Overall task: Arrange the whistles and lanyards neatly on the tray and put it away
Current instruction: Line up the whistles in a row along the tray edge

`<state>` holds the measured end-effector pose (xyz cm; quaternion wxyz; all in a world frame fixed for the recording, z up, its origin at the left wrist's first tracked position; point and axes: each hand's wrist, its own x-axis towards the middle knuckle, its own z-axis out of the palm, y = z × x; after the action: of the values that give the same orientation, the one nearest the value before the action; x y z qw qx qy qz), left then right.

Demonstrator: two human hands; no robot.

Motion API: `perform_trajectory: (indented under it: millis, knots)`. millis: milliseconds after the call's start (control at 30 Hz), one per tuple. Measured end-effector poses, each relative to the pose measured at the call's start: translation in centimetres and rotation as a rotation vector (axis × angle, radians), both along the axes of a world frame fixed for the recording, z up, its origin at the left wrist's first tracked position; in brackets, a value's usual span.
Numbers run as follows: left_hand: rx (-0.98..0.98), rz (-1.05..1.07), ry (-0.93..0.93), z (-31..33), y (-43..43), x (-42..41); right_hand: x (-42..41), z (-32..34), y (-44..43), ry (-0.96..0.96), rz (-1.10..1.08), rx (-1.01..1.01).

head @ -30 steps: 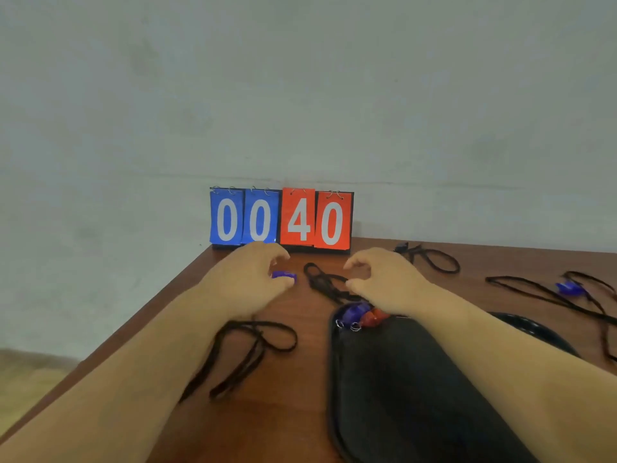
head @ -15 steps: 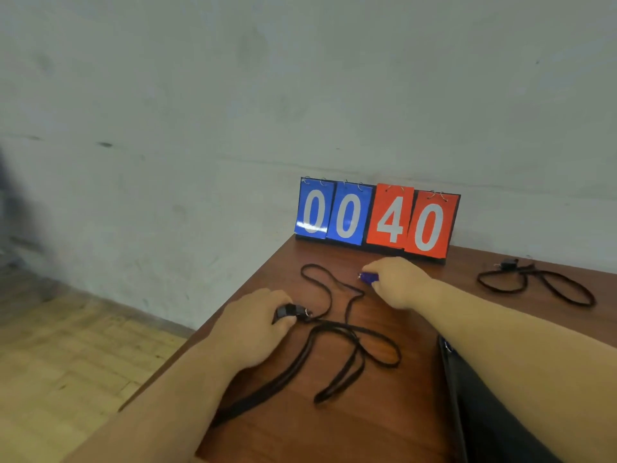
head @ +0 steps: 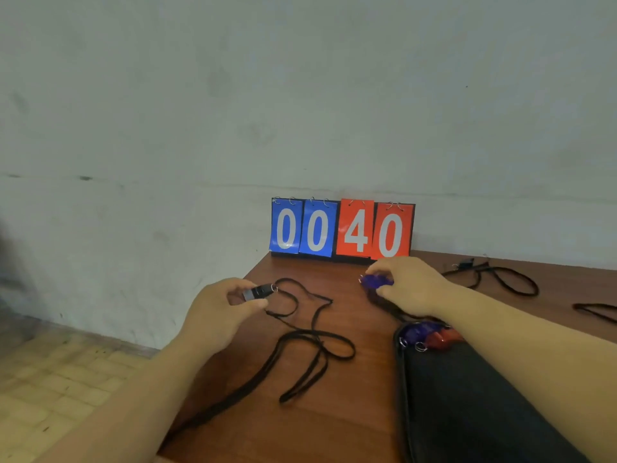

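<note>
My left hand [head: 218, 312] pinches a black whistle [head: 258, 291] just above the wooden table [head: 350, 412]; its black lanyard [head: 310, 342] trails in loops over the table toward me. My right hand [head: 409, 285] grips a blue whistle [head: 375, 281] near the scoreboard. A black tray [head: 467, 402] lies at the lower right under my right forearm. At the tray's far corner rest a purple whistle [head: 417, 332] and a red whistle [head: 440, 339], both with metal rings.
A flip scoreboard [head: 342, 228] reading 00 40 stands against the wall at the table's back edge. Another black whistle with lanyard [head: 494, 272] lies at the back right, and a further lanyard [head: 597, 310] at the right edge. The table's left edge drops to a tiled floor [head: 50, 379].
My left hand let the blue whistle go, moved to the black whistle and lifted it off the table. My right hand took up the blue whistle. The camera swung left, then partly back.
</note>
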<state>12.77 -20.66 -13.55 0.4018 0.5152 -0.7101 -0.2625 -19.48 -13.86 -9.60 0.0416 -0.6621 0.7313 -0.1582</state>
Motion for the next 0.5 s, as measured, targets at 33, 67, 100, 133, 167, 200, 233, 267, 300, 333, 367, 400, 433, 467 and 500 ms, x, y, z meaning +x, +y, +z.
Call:
perform_trajectory:
  millis: [33, 67, 100, 133, 167, 200, 233, 267, 300, 333, 367, 400, 433, 467, 500]
  knots:
    - [-0.020, -0.009, -0.013, 0.6, 0.4, -0.7, -0.7, 0.4, 1.2, -0.005, -0.007, -0.006]
    - [-0.042, -0.025, -0.027, 1.3, 0.8, -1.5, -1.3, 0.7, 2.4, -0.013, -0.018, -0.012]
    - [-0.071, -0.046, -0.051, 2.0, 1.4, -2.4, -2.0, 0.9, 3.5, -0.021, -0.030, -0.016]
    - [-0.099, -0.071, -0.080, 2.7, 2.0, -3.5, -2.7, 1.0, 4.5, -0.026, -0.044, -0.016]
    - [-0.119, -0.101, -0.108, 3.3, 2.6, -4.6, -3.4, 1.1, 5.5, -0.032, -0.056, -0.015]
    - [-0.130, -0.126, -0.134, 3.9, 3.2, -5.9, -4.1, 1.1, 6.4, -0.039, -0.065, -0.015]
    - [-0.132, -0.148, -0.157, 4.3, 3.8, -7.3, -4.8, 1.2, 7.4, -0.048, -0.070, -0.018]
    - [-0.126, -0.168, -0.172, 4.6, 4.3, -8.6, -5.4, 1.2, 8.4, -0.058, -0.073, -0.021]
    - [-0.114, -0.194, -0.177, 4.8, 4.6, -9.8, -6.1, 1.3, 9.3, -0.065, -0.075, -0.026]
    - [-0.103, -0.224, -0.187, 5.0, 4.8, -11.0, -6.8, 1.3, 10.3, -0.071, -0.078, -0.029]
    - [-0.095, -0.259, -0.214, 5.1, 5.2, -12.2, -7.5, 1.2, 11.2, -0.080, -0.081, -0.028]
    - [-0.089, -0.288, -0.264, 5.2, 5.6, -13.4, -8.2, 1.1, 12.0, -0.093, -0.089, -0.021]
    - [-0.084, -0.315, -0.320, 5.1, 5.9, -14.5, -8.9, 0.9, 12.7, -0.109, -0.095, -0.013]
    - [-0.074, -0.334, -0.374, 4.9, 6.2, -15.5, -9.5, 0.5, 13.3, -0.121, -0.101, -0.004]
    - [-0.063, -0.348, -0.424, 4.6, 6.4, -16.4, -10.0, 0.2, 13.8, -0.131, -0.106, 0.001]
